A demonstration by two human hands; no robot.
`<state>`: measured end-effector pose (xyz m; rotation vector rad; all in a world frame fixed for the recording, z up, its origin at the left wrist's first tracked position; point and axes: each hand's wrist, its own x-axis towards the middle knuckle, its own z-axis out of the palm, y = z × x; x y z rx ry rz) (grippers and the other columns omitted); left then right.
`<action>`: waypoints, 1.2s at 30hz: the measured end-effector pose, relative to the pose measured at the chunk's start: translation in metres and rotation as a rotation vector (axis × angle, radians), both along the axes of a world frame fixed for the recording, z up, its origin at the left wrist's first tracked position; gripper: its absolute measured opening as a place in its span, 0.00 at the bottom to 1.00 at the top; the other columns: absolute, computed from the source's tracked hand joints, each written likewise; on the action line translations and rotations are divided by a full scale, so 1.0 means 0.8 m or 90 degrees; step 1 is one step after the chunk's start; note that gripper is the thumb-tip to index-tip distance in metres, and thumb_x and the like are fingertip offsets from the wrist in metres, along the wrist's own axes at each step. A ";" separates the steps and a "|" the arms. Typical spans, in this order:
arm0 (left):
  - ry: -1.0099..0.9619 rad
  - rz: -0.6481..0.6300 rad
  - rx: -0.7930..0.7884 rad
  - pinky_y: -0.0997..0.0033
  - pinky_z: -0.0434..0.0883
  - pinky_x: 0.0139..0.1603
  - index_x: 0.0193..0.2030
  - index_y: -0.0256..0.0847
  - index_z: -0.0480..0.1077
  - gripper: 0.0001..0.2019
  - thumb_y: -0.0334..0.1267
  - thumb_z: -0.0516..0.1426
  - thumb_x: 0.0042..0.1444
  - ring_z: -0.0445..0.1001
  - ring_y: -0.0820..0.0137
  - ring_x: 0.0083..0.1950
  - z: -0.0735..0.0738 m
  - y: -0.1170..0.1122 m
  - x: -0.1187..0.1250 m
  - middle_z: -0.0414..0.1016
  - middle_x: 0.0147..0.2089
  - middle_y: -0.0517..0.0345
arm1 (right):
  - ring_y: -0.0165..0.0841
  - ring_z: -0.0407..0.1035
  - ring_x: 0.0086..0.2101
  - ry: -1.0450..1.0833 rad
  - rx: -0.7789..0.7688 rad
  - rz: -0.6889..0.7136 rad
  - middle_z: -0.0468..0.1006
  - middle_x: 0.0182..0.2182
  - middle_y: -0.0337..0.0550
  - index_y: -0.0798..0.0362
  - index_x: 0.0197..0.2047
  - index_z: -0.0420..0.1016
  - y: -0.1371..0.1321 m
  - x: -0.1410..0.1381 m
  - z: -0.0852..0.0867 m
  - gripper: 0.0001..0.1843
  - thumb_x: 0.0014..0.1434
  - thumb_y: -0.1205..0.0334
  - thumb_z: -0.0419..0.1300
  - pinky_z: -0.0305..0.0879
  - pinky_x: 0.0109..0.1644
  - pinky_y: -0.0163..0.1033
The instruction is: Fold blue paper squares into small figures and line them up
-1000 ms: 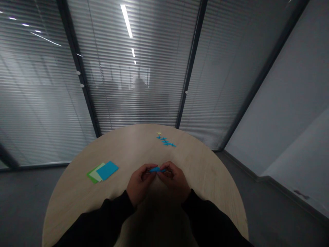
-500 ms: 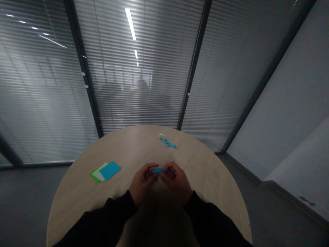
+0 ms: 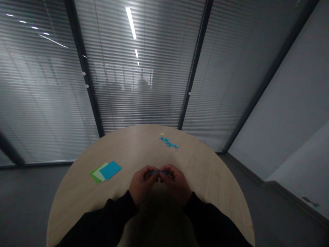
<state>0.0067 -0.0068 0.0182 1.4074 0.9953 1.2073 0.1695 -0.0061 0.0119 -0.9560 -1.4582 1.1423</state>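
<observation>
A small piece of folded blue paper [image 3: 159, 172] is held between my two hands, near the front middle of the table. My left hand [image 3: 142, 183] pinches its left end, and my right hand [image 3: 176, 181] pinches its right end. The fingertips of both hands almost meet and cover most of the paper, so its full shape is hidden. Farther back on the table lie several small blue folded paper figures [image 3: 168, 142] in a slanting row. A yellow folded one [image 3: 161, 134] lies at the far end of that row.
Flat sheets of paper overlap at the left: a blue sheet [image 3: 110, 170] on top, a pale green sheet [image 3: 99, 173] and a brighter green sheet [image 3: 96, 178] beneath. All rest on a round wooden table [image 3: 213, 178]. Glass panels with blinds [image 3: 138, 109] stand behind it.
My fingertips have drawn closer together over the blue paper, and less of it shows now. The figures and sheets on the table have stayed in place.
</observation>
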 end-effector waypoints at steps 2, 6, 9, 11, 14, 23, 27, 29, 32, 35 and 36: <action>-0.008 0.000 0.012 0.67 0.72 0.36 0.38 0.37 0.75 0.12 0.44 0.63 0.54 0.77 0.66 0.33 -0.001 -0.001 0.001 0.80 0.31 0.54 | 0.34 0.76 0.32 -0.008 0.007 -0.015 0.79 0.29 0.39 0.51 0.36 0.69 0.001 0.000 -0.002 0.10 0.58 0.53 0.63 0.72 0.38 0.41; -0.036 -0.001 0.017 0.67 0.71 0.36 0.38 0.38 0.74 0.12 0.44 0.63 0.54 0.76 0.67 0.32 -0.005 0.000 0.002 0.78 0.30 0.56 | 0.33 0.74 0.30 -0.009 0.019 -0.038 0.78 0.27 0.38 0.50 0.35 0.69 0.002 -0.003 -0.002 0.08 0.55 0.57 0.63 0.70 0.35 0.38; -0.041 -0.007 -0.002 0.68 0.71 0.36 0.37 0.38 0.73 0.11 0.44 0.63 0.53 0.76 0.68 0.31 -0.006 0.000 0.002 0.78 0.29 0.57 | 0.33 0.74 0.29 0.012 0.013 -0.043 0.77 0.27 0.37 0.50 0.35 0.69 0.002 -0.006 -0.003 0.07 0.53 0.59 0.63 0.69 0.34 0.38; -0.044 -0.016 -0.011 0.68 0.71 0.35 0.36 0.38 0.73 0.12 0.45 0.63 0.53 0.76 0.68 0.31 -0.005 -0.001 0.001 0.77 0.28 0.58 | 0.32 0.73 0.28 0.033 0.002 -0.036 0.76 0.26 0.36 0.50 0.34 0.68 0.002 -0.008 -0.004 0.06 0.53 0.60 0.62 0.68 0.33 0.37; -0.039 -0.030 -0.011 0.67 0.71 0.36 0.36 0.38 0.74 0.13 0.47 0.63 0.53 0.76 0.67 0.32 -0.003 -0.002 0.001 0.77 0.29 0.57 | 0.32 0.72 0.28 0.046 0.002 -0.038 0.75 0.25 0.36 0.50 0.33 0.68 0.003 -0.007 -0.007 0.05 0.52 0.62 0.60 0.67 0.32 0.37; -0.123 -0.074 -0.105 0.67 0.73 0.37 0.36 0.36 0.74 0.20 0.54 0.66 0.50 0.74 0.70 0.31 -0.006 0.002 0.004 0.76 0.31 0.57 | 0.31 0.70 0.28 -0.056 0.072 -0.042 0.74 0.27 0.36 0.50 0.33 0.70 -0.001 0.003 -0.004 0.04 0.53 0.62 0.61 0.65 0.31 0.35; -0.080 -0.076 -0.089 0.67 0.73 0.38 0.37 0.35 0.76 0.20 0.54 0.65 0.52 0.75 0.69 0.32 -0.008 0.003 0.002 0.77 0.30 0.55 | 0.31 0.70 0.26 -0.099 0.089 -0.074 0.75 0.26 0.36 0.50 0.34 0.71 -0.002 0.003 -0.002 0.04 0.55 0.61 0.61 0.65 0.30 0.35; -0.046 -0.073 -0.070 0.66 0.73 0.39 0.38 0.35 0.76 0.21 0.54 0.64 0.52 0.76 0.68 0.33 -0.007 0.003 0.000 0.78 0.31 0.54 | 0.32 0.71 0.27 -0.122 0.106 -0.078 0.76 0.26 0.37 0.50 0.34 0.71 -0.004 0.003 0.001 0.04 0.56 0.60 0.61 0.66 0.31 0.35; 0.008 -0.060 -0.043 0.64 0.74 0.39 0.37 0.36 0.77 0.19 0.54 0.63 0.54 0.77 0.66 0.33 -0.005 0.003 -0.001 0.78 0.31 0.53 | 0.32 0.73 0.28 -0.159 0.142 -0.090 0.77 0.28 0.39 0.51 0.34 0.72 -0.007 0.003 0.005 0.03 0.57 0.61 0.61 0.68 0.32 0.36; 0.014 -0.052 -0.039 0.64 0.75 0.39 0.36 0.37 0.77 0.18 0.53 0.63 0.54 0.77 0.65 0.33 -0.003 0.003 -0.001 0.79 0.30 0.53 | 0.33 0.74 0.30 -0.181 0.161 -0.112 0.79 0.30 0.40 0.50 0.37 0.74 -0.008 0.003 0.005 0.03 0.57 0.62 0.61 0.70 0.33 0.37; 0.007 -0.054 -0.039 0.63 0.75 0.38 0.36 0.36 0.77 0.18 0.53 0.63 0.54 0.77 0.65 0.33 -0.003 0.002 -0.001 0.79 0.30 0.53 | 0.34 0.75 0.31 -0.175 0.157 -0.115 0.80 0.32 0.41 0.50 0.38 0.74 -0.007 0.003 0.004 0.05 0.57 0.62 0.61 0.71 0.35 0.38</action>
